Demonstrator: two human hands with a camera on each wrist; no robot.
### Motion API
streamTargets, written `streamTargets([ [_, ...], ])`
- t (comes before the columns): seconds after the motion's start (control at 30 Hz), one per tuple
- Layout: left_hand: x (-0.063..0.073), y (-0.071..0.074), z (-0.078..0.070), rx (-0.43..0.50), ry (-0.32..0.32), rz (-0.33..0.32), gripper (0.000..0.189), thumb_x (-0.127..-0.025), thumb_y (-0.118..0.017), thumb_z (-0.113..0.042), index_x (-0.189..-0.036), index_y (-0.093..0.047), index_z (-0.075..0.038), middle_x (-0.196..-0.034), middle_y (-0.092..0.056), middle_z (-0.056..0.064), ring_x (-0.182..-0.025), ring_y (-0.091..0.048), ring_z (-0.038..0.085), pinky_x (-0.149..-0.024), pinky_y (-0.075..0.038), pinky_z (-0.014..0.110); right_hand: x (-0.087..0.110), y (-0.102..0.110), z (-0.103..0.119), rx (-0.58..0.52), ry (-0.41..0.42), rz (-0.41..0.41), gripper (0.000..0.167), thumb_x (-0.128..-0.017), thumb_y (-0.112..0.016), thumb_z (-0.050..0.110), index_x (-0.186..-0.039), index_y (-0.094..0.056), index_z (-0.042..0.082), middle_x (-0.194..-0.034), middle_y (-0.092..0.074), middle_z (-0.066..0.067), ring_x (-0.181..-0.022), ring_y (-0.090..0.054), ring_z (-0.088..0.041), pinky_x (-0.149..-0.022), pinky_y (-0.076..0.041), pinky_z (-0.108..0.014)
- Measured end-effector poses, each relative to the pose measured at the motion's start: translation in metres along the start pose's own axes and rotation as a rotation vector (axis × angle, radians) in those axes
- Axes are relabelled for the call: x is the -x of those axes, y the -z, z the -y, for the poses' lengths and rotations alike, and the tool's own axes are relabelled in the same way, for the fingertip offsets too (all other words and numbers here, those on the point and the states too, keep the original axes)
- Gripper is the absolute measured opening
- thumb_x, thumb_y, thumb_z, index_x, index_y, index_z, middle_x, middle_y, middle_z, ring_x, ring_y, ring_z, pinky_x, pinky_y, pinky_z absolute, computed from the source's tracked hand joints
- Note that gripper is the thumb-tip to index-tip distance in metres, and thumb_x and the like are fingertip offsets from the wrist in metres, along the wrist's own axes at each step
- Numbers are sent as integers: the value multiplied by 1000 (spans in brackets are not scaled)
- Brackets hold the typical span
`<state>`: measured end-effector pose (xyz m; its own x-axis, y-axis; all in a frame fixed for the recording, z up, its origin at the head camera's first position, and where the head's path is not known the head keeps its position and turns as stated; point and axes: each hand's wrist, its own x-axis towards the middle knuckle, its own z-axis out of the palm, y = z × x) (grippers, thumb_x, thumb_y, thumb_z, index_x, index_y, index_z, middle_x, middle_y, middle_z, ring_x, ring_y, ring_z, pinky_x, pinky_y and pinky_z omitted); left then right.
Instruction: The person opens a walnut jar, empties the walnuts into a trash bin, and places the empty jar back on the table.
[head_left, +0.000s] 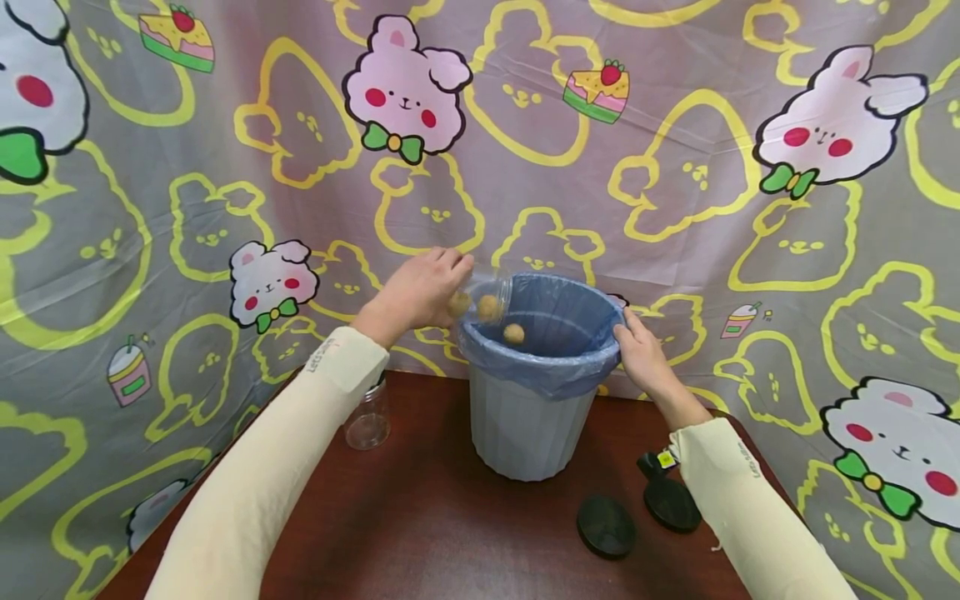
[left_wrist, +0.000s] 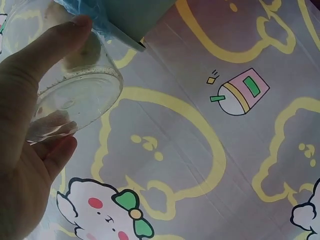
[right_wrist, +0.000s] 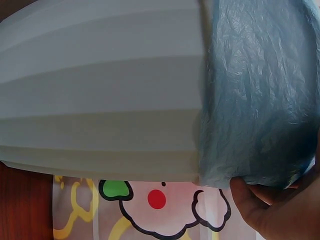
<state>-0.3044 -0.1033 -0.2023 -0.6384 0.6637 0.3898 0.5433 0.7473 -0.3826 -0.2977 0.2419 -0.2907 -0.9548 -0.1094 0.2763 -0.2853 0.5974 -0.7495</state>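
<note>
My left hand (head_left: 420,292) grips a clear jar (left_wrist: 80,100), tipped on its side with its mouth over the left rim of a bin. Inside the jar, one tan ball (head_left: 488,308) lies by the mouth and another (head_left: 459,304) sits further back by the fingers. A third tan ball (head_left: 513,334) shows just past the jar mouth, within the bin opening. The pale ribbed bin (head_left: 528,429) stands upright, lined with a blue plastic bag (head_left: 555,367) folded over its rim. On the right side, my right hand (head_left: 643,354) holds the rim through the bag, thumb outside.
A second clear jar (head_left: 367,427) stands on the brown table (head_left: 450,533), left of the bin, partly behind my left forearm. Two black round lids (head_left: 606,527) lie at the front right, near a small black item with a yellow label (head_left: 666,458). A patterned curtain (head_left: 525,183) hangs behind.
</note>
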Motion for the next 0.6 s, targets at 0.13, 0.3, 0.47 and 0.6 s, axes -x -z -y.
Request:
streamTargets([
  [0.13,0,0,0,-11,-9,-24,96,-56,-89,-46,-128,-44,0,-123,-51,18,-114,-49,36,-96,-42,41,0,0,-1,0,-2,5,59,-102,-24,31,-150,-5,1,-155,-3,-18,-141,-2,-34,-112,-6,-48],
  [0.3,-2,4,-1,-28,-7,-41,94,-57,-90,-42,-128,-43,-1,-123,-51,17,-115,-48,35,-97,-41,41,-1,0,-1,-1,-5,11,60,-102,-23,32,-150,-4,2,-155,-2,-17,-141,-1,-34,-111,-6,-49],
  [0.47,-2,6,-2,-47,-1,-44,89,-61,-88,-37,-129,-42,-1,-124,-50,17,-116,-48,34,-97,-41,40,-1,0,-1,3,-3,8,59,-102,-23,32,-150,-4,2,-155,-3,-17,-141,-2,-34,-111,-6,-49],
  [0.6,-2,7,-3,-62,2,-36,89,-62,-88,-37,-130,-42,-1,-125,-50,17,-117,-47,34,-98,-40,40,-1,-1,-2,9,-2,2,59,-102,-23,32,-150,-5,2,-155,-4,-18,-141,-3,-35,-111,-6,-49],
])
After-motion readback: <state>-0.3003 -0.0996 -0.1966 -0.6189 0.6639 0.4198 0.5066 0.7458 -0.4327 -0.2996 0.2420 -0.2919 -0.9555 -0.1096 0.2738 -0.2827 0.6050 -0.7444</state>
